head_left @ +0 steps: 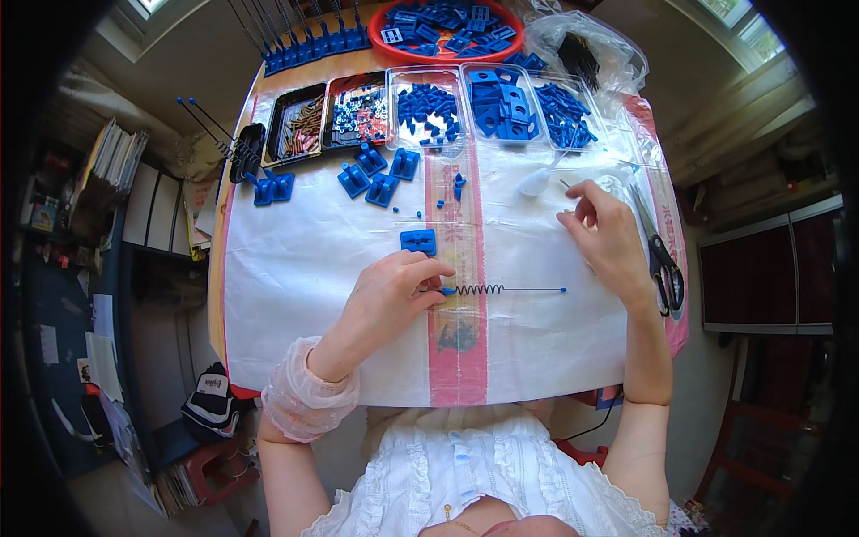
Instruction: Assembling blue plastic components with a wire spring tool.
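My left hand point(394, 294) rests on the white table cover and pinches the left end of a thin black rod with a coiled spring point(488, 289) and blue tips. A blue plastic block point(418, 240) lies just above that hand. My right hand point(606, 234) hovers to the right with fingers curled, pinching something small that I cannot make out, near a white plastic piece point(537, 183). Several blue blocks point(380, 174) lie further up the cover.
Clear trays of blue parts point(501, 112), a tray of beads point(360, 112) and a black tray of brown pieces point(300, 125) line the far side. A red basin point(445, 31) holds more blue parts. Black scissors point(662, 259) lie at the right edge. Finished rods point(304, 40) stand at the back.
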The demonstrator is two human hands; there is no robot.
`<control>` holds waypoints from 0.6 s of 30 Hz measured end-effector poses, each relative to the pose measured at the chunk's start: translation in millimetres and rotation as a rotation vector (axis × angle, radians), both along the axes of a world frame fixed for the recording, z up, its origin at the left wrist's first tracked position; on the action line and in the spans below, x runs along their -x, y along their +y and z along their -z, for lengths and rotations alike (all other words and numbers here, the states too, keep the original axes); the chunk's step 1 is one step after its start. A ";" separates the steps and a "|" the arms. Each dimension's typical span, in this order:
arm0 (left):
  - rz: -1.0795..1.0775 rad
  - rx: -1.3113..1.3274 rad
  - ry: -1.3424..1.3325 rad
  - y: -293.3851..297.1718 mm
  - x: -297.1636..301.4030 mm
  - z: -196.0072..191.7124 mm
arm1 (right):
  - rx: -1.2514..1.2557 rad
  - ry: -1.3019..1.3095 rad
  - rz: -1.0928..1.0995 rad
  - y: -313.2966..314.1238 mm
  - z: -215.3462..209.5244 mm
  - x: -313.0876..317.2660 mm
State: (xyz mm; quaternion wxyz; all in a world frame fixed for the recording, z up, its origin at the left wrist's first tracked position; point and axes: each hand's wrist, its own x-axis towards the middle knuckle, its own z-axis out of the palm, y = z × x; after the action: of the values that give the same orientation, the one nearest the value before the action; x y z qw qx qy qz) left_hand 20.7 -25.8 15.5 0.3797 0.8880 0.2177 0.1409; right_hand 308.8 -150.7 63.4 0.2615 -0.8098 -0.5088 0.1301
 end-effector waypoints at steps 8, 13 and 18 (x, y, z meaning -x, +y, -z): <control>-0.014 -0.025 -0.006 -1.3 2.2 -6.1 | -0.221 0.037 -0.049 17.2 26.4 -12.7; -0.071 -0.020 -0.096 7.3 9.3 -19.3 | -0.185 -0.022 -0.098 32.0 36.1 -18.1; -0.196 0.042 -0.172 21.7 18.4 -40.1 | -0.158 -0.027 -0.108 43.8 45.4 -23.9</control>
State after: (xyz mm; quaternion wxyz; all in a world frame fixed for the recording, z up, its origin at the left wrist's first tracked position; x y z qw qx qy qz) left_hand 2.3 -4.2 55.6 0.4001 0.8389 0.2729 0.2484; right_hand 332.6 -106.9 17.9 0.3102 -0.7596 -0.5640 0.0926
